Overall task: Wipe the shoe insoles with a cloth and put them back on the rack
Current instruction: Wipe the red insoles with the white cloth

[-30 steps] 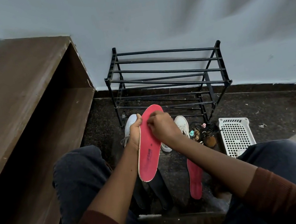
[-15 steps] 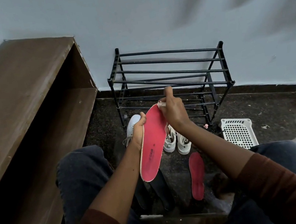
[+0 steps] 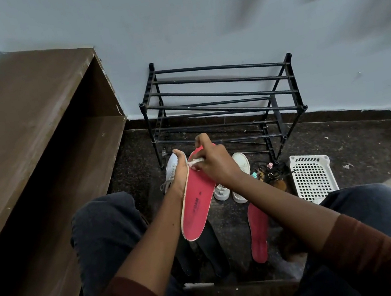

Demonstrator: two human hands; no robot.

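My left hand (image 3: 179, 173) grips a red insole (image 3: 198, 203) by its left edge, holding it tilted above my knees. Pressed on the insole's upper part is a small white cloth (image 3: 195, 162), bunched in my right hand (image 3: 213, 161). A second red insole (image 3: 259, 232) lies flat on the dark floor between my legs. The black tube rack (image 3: 222, 97) stands against the wall just beyond my hands, with nothing on its bars.
White sneakers (image 3: 239, 166) sit on the floor under my hands, in front of the rack. A white perforated basket (image 3: 313, 176) lies to the right, small items (image 3: 267, 172) beside it. A brown wooden shelf unit (image 3: 27, 128) fills the left side.
My right hand slid the cloth up to the insole's toe tip, then back down a little onto its upper part. The left hand kept its hold on the insole.
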